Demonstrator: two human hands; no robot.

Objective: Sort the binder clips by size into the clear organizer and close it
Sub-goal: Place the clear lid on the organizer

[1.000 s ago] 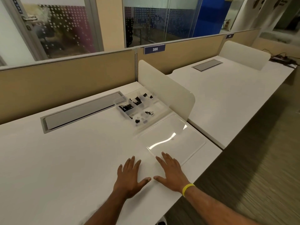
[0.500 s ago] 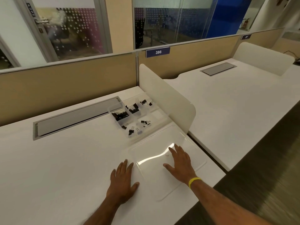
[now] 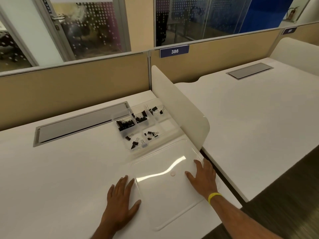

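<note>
The left hand (image 3: 120, 202) lies flat on the white desk (image 3: 60, 169), fingers straight and holding nothing, its thumb at the left edge of the clear lid (image 3: 165, 187). The right hand (image 3: 204, 176), with a yellow wristband (image 3: 214, 197) at the wrist, rests palm down on the lid's right part, fingers spread and gripping nothing. The lid lies open and flat on the near side of the clear organizer (image 3: 168, 124), so the hands seem placed on either side of it to lift and fold it over. The black binder clips (image 3: 125, 124) lie in several of the organizer's compartments, bigger ones in the far left cells and smaller ones nearer. Sorting looks done, with closing still to do. The organizer lies just beside the white divider (image 3: 179, 107) on its right, with a grey cable hatch (image 3: 81, 123) to its left. On the far partition a blue label (image 3: 174, 51) reads "386", and the door (image 3: 47, 6) behind it says "PUSH".
</note>
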